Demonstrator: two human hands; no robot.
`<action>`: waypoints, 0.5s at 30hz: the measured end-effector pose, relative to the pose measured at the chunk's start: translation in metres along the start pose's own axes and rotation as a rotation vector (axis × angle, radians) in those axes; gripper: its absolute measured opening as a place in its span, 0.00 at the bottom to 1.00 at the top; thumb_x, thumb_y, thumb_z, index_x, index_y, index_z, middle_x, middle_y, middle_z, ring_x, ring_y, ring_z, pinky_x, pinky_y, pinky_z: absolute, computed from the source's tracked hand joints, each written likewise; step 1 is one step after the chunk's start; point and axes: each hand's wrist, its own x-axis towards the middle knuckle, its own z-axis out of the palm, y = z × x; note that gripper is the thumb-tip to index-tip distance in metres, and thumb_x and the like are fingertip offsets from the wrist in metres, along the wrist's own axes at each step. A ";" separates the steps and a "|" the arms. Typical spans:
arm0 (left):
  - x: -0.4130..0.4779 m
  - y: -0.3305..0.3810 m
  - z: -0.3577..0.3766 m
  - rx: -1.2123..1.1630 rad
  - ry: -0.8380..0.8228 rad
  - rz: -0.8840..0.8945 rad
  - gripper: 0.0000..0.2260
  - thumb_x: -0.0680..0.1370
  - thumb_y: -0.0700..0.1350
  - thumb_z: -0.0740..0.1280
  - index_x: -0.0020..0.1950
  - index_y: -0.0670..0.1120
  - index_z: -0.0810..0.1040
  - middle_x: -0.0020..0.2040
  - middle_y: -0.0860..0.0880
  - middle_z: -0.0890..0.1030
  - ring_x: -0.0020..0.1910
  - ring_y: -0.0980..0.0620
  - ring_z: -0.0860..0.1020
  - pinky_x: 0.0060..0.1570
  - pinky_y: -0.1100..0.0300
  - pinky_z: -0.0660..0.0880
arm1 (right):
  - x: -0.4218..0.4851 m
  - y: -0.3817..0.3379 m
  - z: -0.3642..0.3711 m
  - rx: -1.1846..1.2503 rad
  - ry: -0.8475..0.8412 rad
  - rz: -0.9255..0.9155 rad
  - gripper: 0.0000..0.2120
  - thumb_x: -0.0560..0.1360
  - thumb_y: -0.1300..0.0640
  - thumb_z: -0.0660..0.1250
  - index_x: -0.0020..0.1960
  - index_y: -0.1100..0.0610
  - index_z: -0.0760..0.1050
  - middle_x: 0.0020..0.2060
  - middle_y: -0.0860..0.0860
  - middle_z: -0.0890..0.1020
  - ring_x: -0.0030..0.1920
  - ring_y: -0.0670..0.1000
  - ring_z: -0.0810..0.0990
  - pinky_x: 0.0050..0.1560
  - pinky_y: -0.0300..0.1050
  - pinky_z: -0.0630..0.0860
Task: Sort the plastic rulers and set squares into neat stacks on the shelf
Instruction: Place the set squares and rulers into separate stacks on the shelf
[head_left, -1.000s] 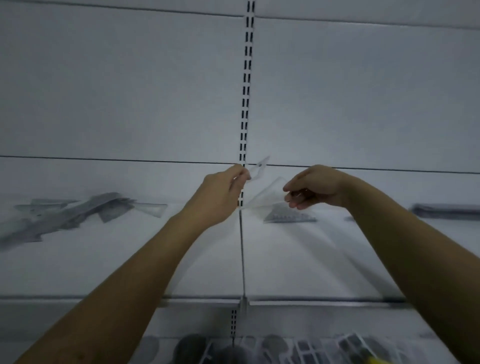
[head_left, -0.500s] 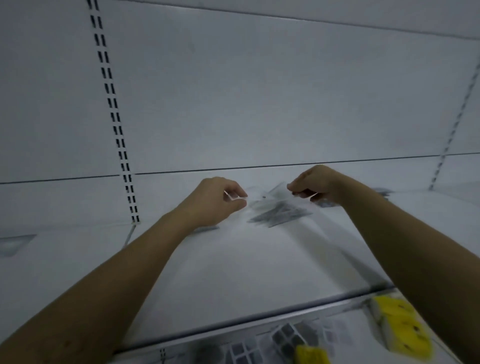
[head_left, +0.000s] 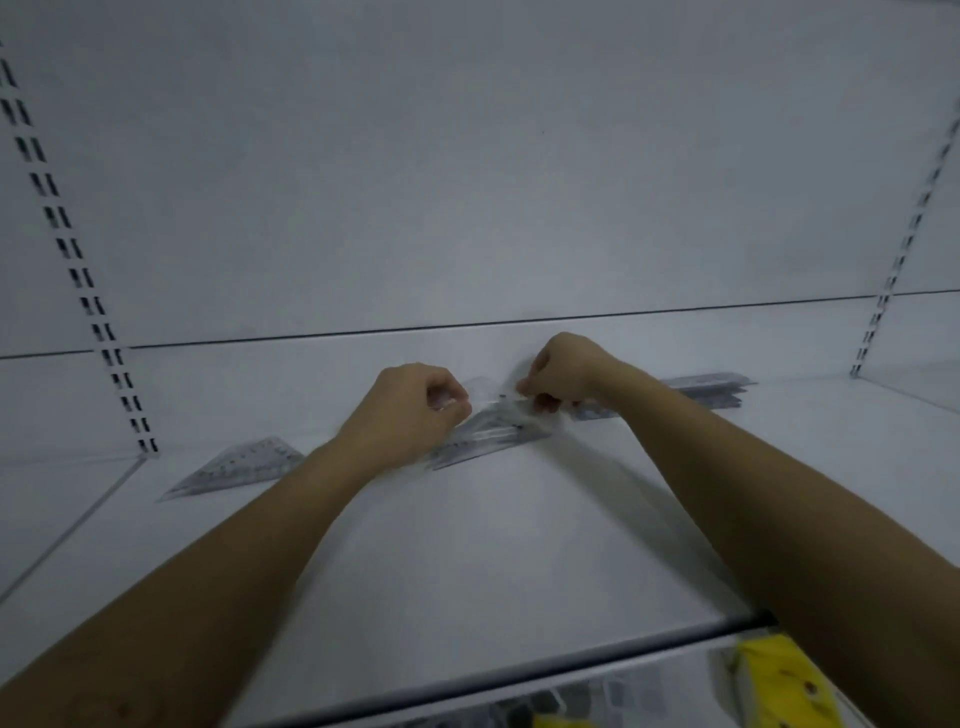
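Observation:
A clear plastic set square (head_left: 493, 402) is held between both hands just above a stack of set squares (head_left: 488, 436) lying on the white shelf (head_left: 493, 545). My left hand (head_left: 410, 410) pinches its left corner and my right hand (head_left: 563, 374) pinches its right end. Another pile of set squares (head_left: 234, 467) lies to the left. A stack of straight rulers (head_left: 706, 389) lies behind my right forearm near the back wall.
Slotted uprights stand at the left (head_left: 78, 270) and the right (head_left: 904, 244) of the back panel. The shelf's front rail (head_left: 519, 670) runs below my arms. On the lower shelf lie yellow packs (head_left: 779, 680) and puzzle cubes.
The view has swung right and down. Both hands have lowered the clear set square from mid-air onto the stack in the shelf's middle.

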 end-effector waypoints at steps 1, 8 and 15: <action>-0.003 0.000 0.007 0.026 0.014 -0.001 0.06 0.74 0.49 0.70 0.49 0.50 0.82 0.45 0.52 0.79 0.47 0.55 0.77 0.46 0.66 0.70 | 0.001 0.005 0.000 0.010 0.040 -0.026 0.13 0.74 0.52 0.68 0.43 0.62 0.84 0.37 0.54 0.86 0.40 0.54 0.84 0.48 0.46 0.80; -0.008 -0.002 0.033 0.117 0.027 0.008 0.09 0.74 0.48 0.70 0.54 0.52 0.80 0.51 0.49 0.79 0.52 0.51 0.76 0.50 0.62 0.68 | 0.003 0.029 0.005 0.067 0.189 -0.095 0.11 0.75 0.52 0.66 0.44 0.58 0.83 0.38 0.53 0.85 0.43 0.53 0.82 0.51 0.50 0.79; -0.007 -0.014 0.038 0.143 -0.065 0.046 0.17 0.75 0.59 0.64 0.62 0.55 0.74 0.57 0.51 0.76 0.54 0.53 0.75 0.56 0.57 0.72 | 0.000 0.023 0.018 -0.071 0.163 -0.185 0.10 0.75 0.50 0.66 0.47 0.55 0.81 0.41 0.49 0.81 0.44 0.51 0.78 0.45 0.42 0.73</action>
